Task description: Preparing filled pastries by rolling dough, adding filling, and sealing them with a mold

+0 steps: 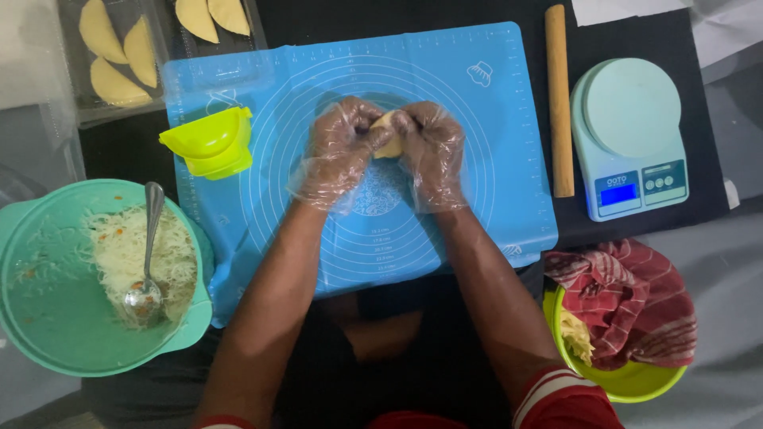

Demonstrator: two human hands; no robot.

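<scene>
Both gloved hands, left and right, grip tight around yellow dough piece above blue mat.

A kitchen scale is sitting at the right of the desk, just beside a blue mat. It is pale mint with a round weighing plate on top. On its front edge a small rectangular screen is glowing bright blue, with a dark panel around it and 3 small round buttons to its right. At the top left, 2 clear plastic trays are holding yellow half-moon pastries. No labels or signs are showing elsewhere.
</scene>
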